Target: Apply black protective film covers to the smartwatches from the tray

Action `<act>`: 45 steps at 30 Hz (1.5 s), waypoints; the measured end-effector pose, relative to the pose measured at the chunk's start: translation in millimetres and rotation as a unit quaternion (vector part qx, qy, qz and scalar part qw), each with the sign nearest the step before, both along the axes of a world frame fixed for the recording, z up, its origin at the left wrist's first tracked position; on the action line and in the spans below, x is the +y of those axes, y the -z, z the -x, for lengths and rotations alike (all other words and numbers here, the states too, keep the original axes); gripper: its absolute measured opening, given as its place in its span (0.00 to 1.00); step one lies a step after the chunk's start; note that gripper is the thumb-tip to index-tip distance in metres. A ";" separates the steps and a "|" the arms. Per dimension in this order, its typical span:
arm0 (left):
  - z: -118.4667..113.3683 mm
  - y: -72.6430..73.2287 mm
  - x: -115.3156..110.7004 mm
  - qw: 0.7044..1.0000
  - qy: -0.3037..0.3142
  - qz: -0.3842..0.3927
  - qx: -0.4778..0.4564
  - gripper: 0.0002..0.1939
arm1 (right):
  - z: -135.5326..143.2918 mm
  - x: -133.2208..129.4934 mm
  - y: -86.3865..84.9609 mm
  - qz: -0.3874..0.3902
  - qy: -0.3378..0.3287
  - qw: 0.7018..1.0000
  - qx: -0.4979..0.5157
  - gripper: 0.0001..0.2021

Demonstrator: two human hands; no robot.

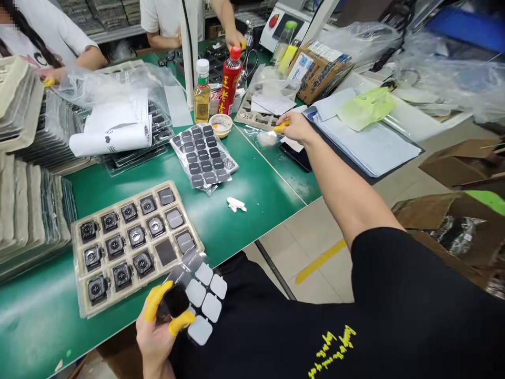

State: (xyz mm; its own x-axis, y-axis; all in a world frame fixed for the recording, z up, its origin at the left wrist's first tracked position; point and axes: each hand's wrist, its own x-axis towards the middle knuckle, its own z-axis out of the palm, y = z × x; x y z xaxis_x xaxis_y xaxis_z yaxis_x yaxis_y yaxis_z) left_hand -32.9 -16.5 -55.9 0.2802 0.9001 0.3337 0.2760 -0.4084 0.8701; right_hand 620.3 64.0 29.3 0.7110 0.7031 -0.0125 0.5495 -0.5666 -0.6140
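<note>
A dark watch (176, 301) is in the left hand (155, 337), low in the view and in front of the person's dark clothing. That hand is partly closed, its yellow-capped thumb and finger pinching the watch, with a sheet of rounded grey stickers (212, 307) sticking out beside it. The sheet covers the near right corner of a beige tray (116, 300), where more watches (122, 275) sit in rows, most with their round sensors up; flat dark squares (174, 218) show down the right-hand column.

Past the tray lies a pile of sticker sheets (203, 155), with a white scrap (236, 204) near the table edge. Behind the pile stand a round tub (221, 126), a red bottle (229, 81) and a glass bottle (202, 97), close together.

The right hand (296, 126) reaches far across, its yellow-capped fingertips drawn nearly together by a small plastic bag (267, 138); whether they grip anything cannot be told. A phone (295, 157) lies partly hidden below that hand, and papers (366, 142) lie to its right. Stacked trays (31, 210) crowd the table's left side, and two co-workers sit across the table
</note>
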 end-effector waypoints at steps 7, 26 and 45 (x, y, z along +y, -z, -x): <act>-1.8 -10.3 2.9 0.995 0.029 -0.068 0.067 0.33 | -0.9 23.7 27.0 0.006 0.013 0.999 -0.036 0.15; -30.2 -21.0 22.5 0.993 0.048 -0.100 0.029 0.36 | 231.7 -120.4 83.6 0.024 -0.255 0.962 -0.095 0.14; -28.1 -22.2 15.4 0.987 0.054 -0.153 0.015 0.38 | 369.9 -92.1 2.7 -0.202 -0.650 0.728 -0.079 0.17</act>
